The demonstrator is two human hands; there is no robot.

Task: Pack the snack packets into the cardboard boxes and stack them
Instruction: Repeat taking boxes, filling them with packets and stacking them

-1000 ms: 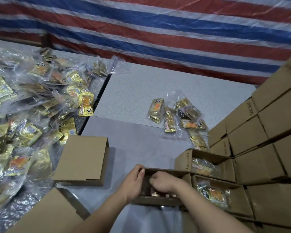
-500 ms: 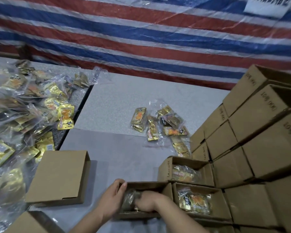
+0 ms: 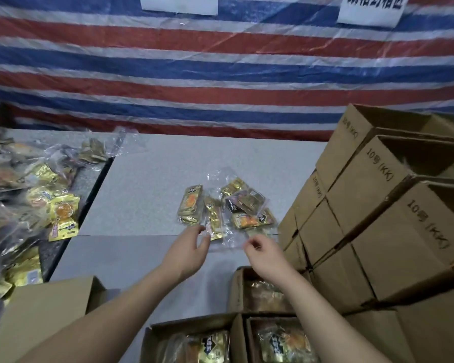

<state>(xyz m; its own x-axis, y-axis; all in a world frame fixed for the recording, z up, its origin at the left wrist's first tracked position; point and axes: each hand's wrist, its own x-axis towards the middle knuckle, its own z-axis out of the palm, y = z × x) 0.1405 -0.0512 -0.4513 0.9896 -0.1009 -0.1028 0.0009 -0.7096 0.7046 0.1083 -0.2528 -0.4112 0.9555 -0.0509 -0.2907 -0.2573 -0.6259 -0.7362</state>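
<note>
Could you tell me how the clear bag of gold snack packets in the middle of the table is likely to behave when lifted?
The clear bag looks thin and crinkled, so it will probably sag. Its loose packets would likely slide and bunch downward. The glossy film may be slippery.

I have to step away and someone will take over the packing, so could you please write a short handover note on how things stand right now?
Left hand: open, reaching for the small cluster of bagged snack packets mid-table, holding nothing.
Right hand: fingers loosely curled at the clear bag's near edge; whether it pinches the plastic is unclear.
Done: three open boxes near the body hold packets; stacked boxes stand on the right.
Left: the mid-table cluster, the big pile of packets on the left, an unfilled box at lower left. The filled boxes are not yet stacked.
</note>
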